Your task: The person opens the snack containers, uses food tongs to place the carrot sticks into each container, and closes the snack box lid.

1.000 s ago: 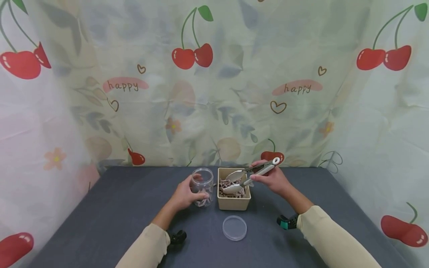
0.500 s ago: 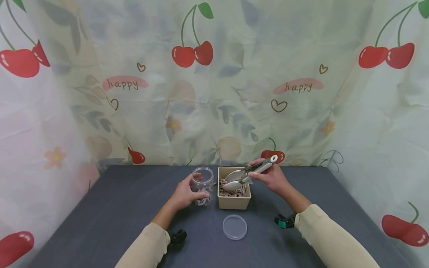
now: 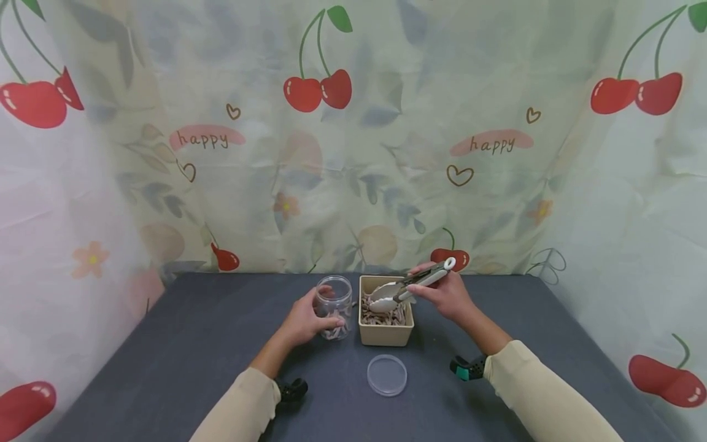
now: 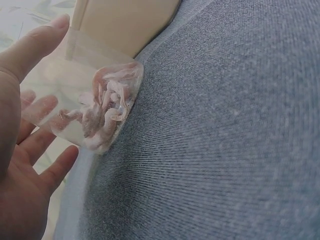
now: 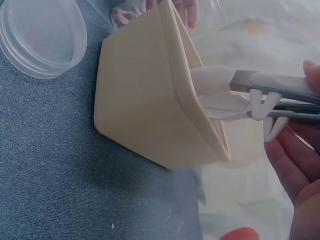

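My left hand (image 3: 305, 320) holds a clear jar (image 3: 334, 291) upright on the table, thumb on the near side and fingers behind. Pale pinkish-brown curled strips (image 4: 107, 107) lie at the jar's bottom. Just right of it stands a beige rectangular bin (image 3: 386, 336), partly filled with similar strips (image 3: 391, 318). In my right hand (image 3: 446, 293) is a pair of tongs (image 3: 425, 282), gripped by the handles and slanting down into the bin. Their white heads (image 5: 215, 87) dip below the rim in the right wrist view; whether they pinch a strip is hidden.
A clear round lid (image 3: 386, 375) lies on the dark cloth-covered table (image 3: 182, 356), in front of the bin. A patterned curtain (image 3: 353, 153) hangs along the table's far edge and both sides. A tiny white crumb (image 5: 113, 226) is on the cloth.
The tongs' heads have come closer together inside the bin, and my right hand has shifted slightly left. My left hand and the jar have stayed in place.
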{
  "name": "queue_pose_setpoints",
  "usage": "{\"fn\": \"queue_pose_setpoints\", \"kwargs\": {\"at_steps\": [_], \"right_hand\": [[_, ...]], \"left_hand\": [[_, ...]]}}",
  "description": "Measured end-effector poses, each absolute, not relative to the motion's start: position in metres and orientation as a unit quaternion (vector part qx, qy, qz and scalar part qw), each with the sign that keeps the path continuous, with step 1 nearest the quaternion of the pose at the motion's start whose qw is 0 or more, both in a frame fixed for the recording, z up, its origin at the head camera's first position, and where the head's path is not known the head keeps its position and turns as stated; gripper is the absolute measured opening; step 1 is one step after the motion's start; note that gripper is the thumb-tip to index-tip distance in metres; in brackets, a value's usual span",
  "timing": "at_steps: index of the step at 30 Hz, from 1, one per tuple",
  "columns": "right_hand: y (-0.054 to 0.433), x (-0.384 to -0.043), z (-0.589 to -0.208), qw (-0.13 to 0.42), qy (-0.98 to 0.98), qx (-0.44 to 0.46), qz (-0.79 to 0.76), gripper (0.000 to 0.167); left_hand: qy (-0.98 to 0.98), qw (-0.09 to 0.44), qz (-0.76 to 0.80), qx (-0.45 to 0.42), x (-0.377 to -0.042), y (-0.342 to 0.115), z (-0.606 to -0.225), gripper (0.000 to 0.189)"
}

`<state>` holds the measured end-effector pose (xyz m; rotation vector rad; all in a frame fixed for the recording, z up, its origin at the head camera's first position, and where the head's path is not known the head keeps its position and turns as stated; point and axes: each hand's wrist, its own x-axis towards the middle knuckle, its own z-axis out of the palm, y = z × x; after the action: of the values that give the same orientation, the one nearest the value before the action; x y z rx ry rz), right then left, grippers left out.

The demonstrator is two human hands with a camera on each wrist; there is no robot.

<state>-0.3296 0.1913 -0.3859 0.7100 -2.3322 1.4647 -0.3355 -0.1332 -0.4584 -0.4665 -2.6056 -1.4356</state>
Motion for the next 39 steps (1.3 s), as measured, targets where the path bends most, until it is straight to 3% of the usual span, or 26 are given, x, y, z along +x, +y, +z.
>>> {"fn": "queue_pose_setpoints", "kwargs": {"at_steps": [11,29,39], "right_hand": [[0.192,-0.307,-0.349,0.138,-0.801,0.25,0.526,0.029],[0.203,-0.309,-0.336,0.147,-0.755,0.255,0.586,0.029],[0.21,-0.327,-0.331,0.162,-0.759,0.253,0.577,0.029]], "left_hand": [[-0.864,0.065,-0.475,-0.157,-0.335,-0.134,-0.457,0.073],[-0.858,0.056,-0.487,-0.15,-0.333,-0.133,-0.455,0.075],[-0.859,0.051,-0.487,-0.149,-0.333,-0.133,-0.455,0.073]]}}
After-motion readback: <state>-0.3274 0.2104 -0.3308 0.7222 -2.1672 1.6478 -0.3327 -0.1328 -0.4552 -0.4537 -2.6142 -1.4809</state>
